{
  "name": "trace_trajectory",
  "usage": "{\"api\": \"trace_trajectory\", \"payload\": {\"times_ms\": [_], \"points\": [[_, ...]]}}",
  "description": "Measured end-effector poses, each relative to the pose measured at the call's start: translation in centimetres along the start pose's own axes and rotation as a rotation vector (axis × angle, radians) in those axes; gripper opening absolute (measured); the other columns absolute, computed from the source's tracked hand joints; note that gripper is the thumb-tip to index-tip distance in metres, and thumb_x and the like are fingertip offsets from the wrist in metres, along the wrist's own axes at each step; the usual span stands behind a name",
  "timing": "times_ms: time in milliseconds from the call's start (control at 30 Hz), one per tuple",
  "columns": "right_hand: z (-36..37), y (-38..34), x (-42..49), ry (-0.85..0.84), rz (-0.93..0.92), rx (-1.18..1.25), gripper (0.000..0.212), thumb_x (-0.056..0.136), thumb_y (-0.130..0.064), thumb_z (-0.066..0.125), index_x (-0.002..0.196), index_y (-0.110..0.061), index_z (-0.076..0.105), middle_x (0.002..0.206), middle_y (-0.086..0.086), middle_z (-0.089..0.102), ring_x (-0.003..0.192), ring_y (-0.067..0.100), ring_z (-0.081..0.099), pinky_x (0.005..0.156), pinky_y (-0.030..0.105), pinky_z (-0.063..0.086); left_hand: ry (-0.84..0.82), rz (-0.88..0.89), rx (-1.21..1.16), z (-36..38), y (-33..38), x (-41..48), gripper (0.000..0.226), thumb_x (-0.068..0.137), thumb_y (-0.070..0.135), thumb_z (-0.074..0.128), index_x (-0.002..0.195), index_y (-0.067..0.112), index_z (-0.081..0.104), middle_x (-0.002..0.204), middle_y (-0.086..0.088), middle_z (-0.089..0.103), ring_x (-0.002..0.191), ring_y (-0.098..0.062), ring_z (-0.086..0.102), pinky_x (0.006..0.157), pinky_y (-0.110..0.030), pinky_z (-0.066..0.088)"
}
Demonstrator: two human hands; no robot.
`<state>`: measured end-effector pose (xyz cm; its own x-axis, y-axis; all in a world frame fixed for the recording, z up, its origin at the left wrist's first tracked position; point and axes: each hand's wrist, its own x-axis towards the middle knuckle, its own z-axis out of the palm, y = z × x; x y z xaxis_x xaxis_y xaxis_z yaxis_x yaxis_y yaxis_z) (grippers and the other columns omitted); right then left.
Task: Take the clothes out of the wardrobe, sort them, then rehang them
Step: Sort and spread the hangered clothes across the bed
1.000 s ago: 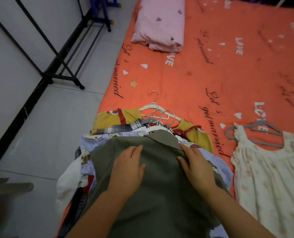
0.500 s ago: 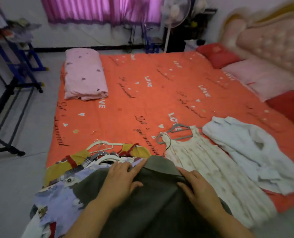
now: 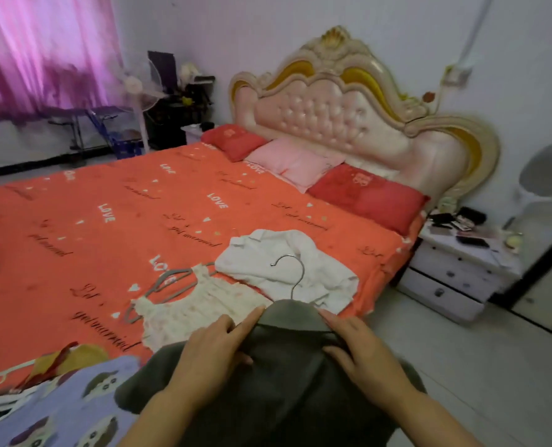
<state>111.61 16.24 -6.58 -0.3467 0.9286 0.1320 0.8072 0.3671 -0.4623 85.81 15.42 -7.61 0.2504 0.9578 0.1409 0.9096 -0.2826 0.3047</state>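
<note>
The left hand [image 3: 213, 353] and right hand [image 3: 361, 350] pinch the shoulders of the grey-green garment [image 3: 284, 385], which hangs between and below the fingers; its hanger hook [image 3: 292, 275] rises just beyond them; the cloth looks soft, light and limp; best gripped over the hanger's stiff shoulders.

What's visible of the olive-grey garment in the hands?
The olive-grey garment is dark, matte cloth with a collar, on a hanger whose metal hook stands above the collar. The left hand and right hand each hold a shoulder. It is held at the bed's near edge; its lower part runs out of frame.
</note>
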Motion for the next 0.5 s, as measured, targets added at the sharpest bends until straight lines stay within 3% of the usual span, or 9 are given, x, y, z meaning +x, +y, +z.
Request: {"api": "trace_trajectory", "payload": {"times_ms": [167,300,400,500], "points": [[-7.5,9.3,-4.2,0.039,0.073,-0.126,0.076,0.089,-0.044,0.056,0.144,-0.047,0.003,0.129,-0.013,0.035,0.114,0.002,0.037,0.098,0.015,0.032,-0.004,0.053,-0.006,3.4,11.5,6.1,0.082,0.095,0.036,0.046,0.131,0.053,-0.026,0.111,0.004,0.043,0.094,-0.012,0.046,0.087,-0.023,0.04],[-11.5,15.4,-5.8,0.091,0.084,-0.217,0.083,0.091,-0.037,0.055,0.138,-0.045,-0.012,0.13,-0.008,0.037,0.114,0.006,0.038,0.099,0.018,0.031,0.017,0.095,-0.005,5.0,18.3,10.3,0.079,0.097,0.035,0.045,0.138,0.049,-0.021,0.112,0.002,0.043,0.093,-0.01,0.044,0.085,-0.021,0.038],[-13.7,19.6,-5.7,0.175,0.08,-0.22,0.081,0.091,-0.032,0.057,0.137,-0.045,-0.008,0.127,-0.002,0.044,0.111,0.01,0.043,0.095,0.021,0.035,0.041,0.164,0.017,6.0,21.7,13.8,0.081,0.096,0.036,0.045,0.125,0.051,-0.029,0.11,0.002,0.043,0.092,-0.011,0.045,0.085,-0.022,0.039],[-15.2,23.3,-4.5,0.232,0.095,-0.243,0.083,0.089,-0.032,0.059,0.139,-0.043,-0.007,0.123,-0.001,0.047,0.107,0.012,0.047,0.092,0.023,0.039,0.046,0.191,0.023,7.1,23.9,17.6,0.083,0.095,0.036,0.047,0.129,0.054,-0.027,0.108,0.002,0.042,0.091,-0.012,0.045,0.083,-0.023,0.038]]}}
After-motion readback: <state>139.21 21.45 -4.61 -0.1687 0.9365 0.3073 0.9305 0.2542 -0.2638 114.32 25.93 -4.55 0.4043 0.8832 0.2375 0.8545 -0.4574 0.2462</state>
